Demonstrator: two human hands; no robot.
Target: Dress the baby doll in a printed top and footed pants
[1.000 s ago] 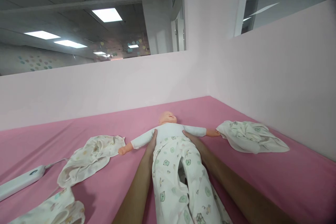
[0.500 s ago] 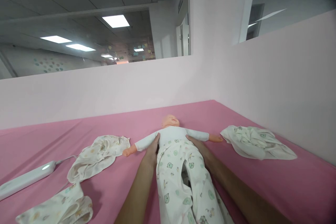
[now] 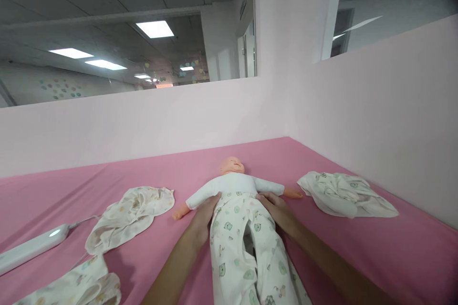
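A baby doll (image 3: 233, 182) in a white long-sleeved top lies on its back, head away from me and arms spread wide. Printed split-crotch baby pants (image 3: 229, 243) with green animal figures cover it up to the waist. My left hand (image 3: 203, 215) is closed on the left side of the pants' waistband, thumb on top and its other fingers mostly hidden. Opposite it, my right hand (image 3: 278, 208) holds the waistband's right edge with bent fingers. Between the pant legs a dark gap shows.
The pink bed cover (image 3: 150, 248) runs back to a white wall (image 3: 179, 119) with a window above. A crumpled printed cloth (image 3: 132, 214) and another folded cloth (image 3: 78, 288) lie left, beside a white corded device (image 3: 36, 247). At right rests a bunched white cloth (image 3: 345, 195).
Both hands have come slightly down from the doll's sides to the waistband. My right fingers are now more bent over its edge. The view has shifted a little.
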